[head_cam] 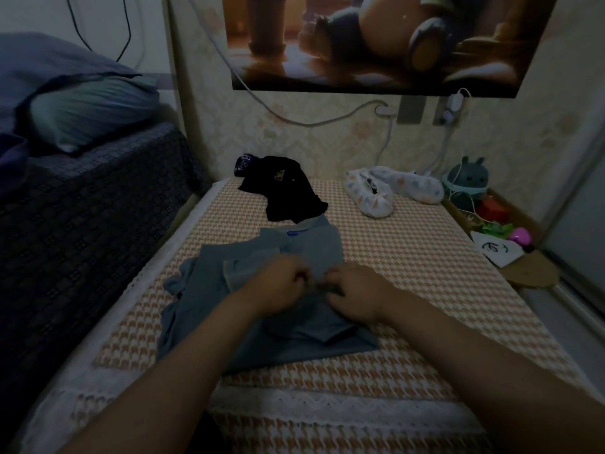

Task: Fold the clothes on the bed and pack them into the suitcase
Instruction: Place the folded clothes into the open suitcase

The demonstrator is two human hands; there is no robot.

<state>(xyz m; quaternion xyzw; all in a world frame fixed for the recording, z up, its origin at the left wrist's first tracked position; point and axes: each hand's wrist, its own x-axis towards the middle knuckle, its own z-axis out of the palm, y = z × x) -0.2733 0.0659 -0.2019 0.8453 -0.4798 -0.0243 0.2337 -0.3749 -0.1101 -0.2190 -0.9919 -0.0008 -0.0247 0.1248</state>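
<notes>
Over on the far left a pale pillow (pixel 91 103) is sitting on top of a dark patterned cover (pixel 82 208), raised beside the bed. Moving in, the grey-blue shirt (pixel 203 290) is lying spread out on the bed's checked cover (pixel 419 263), its left edge bunching into folds and its collar with a small blue label pointing away toward the wall. The left hand (pixel 278 286) is coming down right over the middle of the shirt, knuckles up and fingers curling in, and it is pinching a bit of the fabric there. Just behind the shirt's collar, a black garment (pixel 284 191) is lying crumpled, its near edge touching the shirt. The right hand (pixel 357 296) is sitting just beside the left one, almost meeting it, fingers likewise curling down into the shirt's cloth and gripping it; the exact pinch is blurring out between the two hands. The shirt is reaching out beneath both wrists, its lower right corner poking past the right forearm. Further right, near the wall, a pair of white spotted slippers (pixel 393 191) is resting on the cover, well apart from the hands, and a round grey plush toy (pixel 466 181) is standing at the bed's far right corner.
</notes>
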